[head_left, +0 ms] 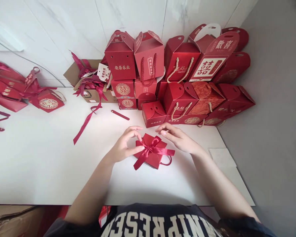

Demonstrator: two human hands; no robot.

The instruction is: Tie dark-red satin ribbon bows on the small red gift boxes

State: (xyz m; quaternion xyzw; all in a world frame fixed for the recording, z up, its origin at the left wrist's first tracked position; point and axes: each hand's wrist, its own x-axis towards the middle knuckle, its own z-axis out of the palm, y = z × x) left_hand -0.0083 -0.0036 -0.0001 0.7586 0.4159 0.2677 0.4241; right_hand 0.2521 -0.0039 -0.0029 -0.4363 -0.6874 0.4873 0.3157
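A small red gift box (155,160) rests on the white table in front of me, its top tied with a shiny red ribbon bow (151,147). One ribbon tail hangs toward me, and another stretches to the right above a twisted red cord handle (168,162). At the box's left side is my left hand (128,144), fingers curved and apart, the thumb by the bow's left loop; whether it touches the ribbon is hard to see. My right hand (174,135) hovers past the box's upper right corner, fingers loosely bent with nothing in them.
Many red gift boxes (179,95) are stacked along the wall at the back right. An open cardboard box (96,95) holds ribbons and tags, with one ribbon (85,125) trailing onto the table (64,171). A red strip (120,115) lies nearby. Ribboned boxes (49,100) stand at left.
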